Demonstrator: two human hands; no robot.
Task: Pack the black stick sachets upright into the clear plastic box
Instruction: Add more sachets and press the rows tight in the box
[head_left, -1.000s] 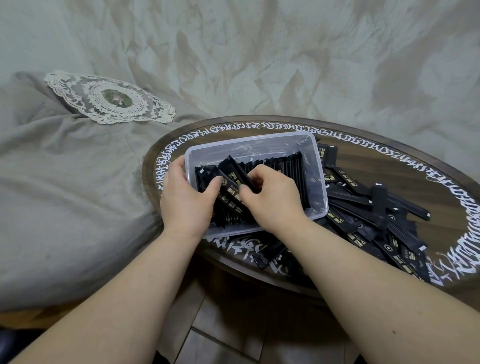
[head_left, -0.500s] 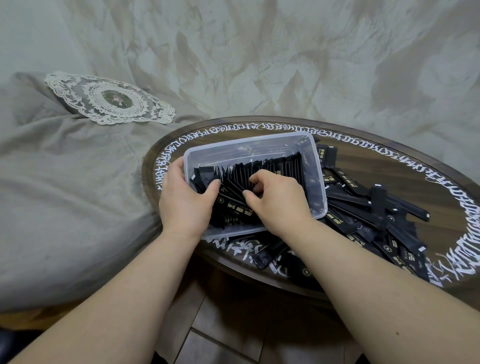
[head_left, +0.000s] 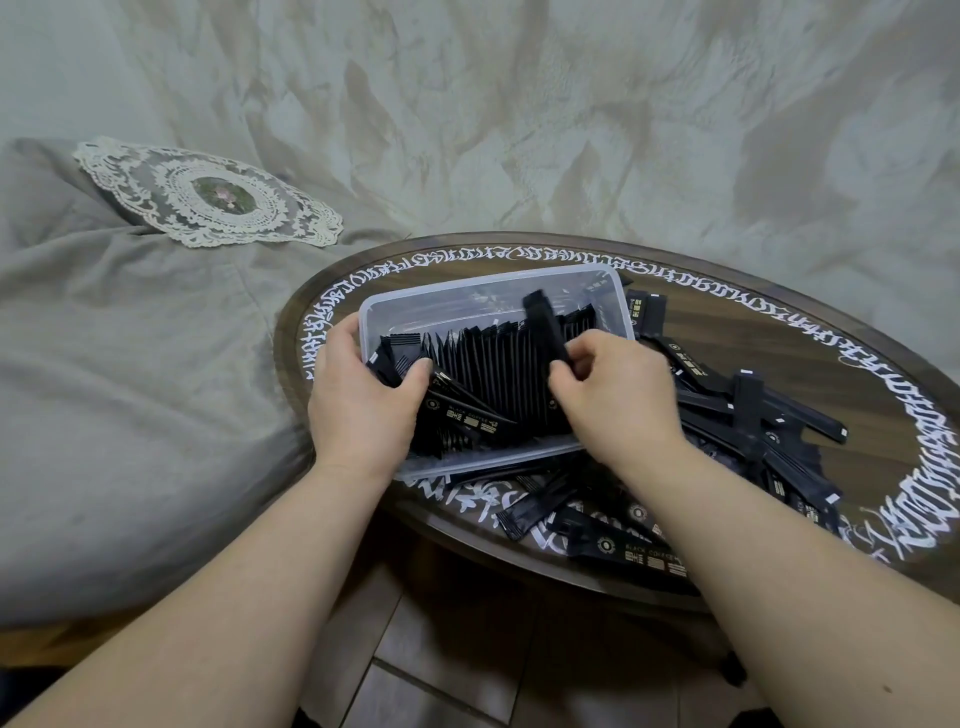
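The clear plastic box (head_left: 467, 299) sits on a round dark table, with a row of black stick sachets (head_left: 493, 379) standing on edge inside it. My left hand (head_left: 363, 410) grips the box's near-left corner, thumb pressing the leftmost sachets. My right hand (head_left: 613, 400) pinches one black sachet (head_left: 545, 332), blurred and tilted, sticking up above the row at its right end. A loose pile of black sachets (head_left: 753, 426) lies on the table right of the box and in front of it.
The round wooden table (head_left: 857, 374) has white script around its rim. A grey cushion with a lace doily (head_left: 208, 195) lies to the left. Pale crumpled fabric fills the background. Tiled floor shows below the table edge.
My right hand has shifted right from the middle of the row and now lifts a single sachet above it. The sachets in the box stand straighter. My left hand stays put.
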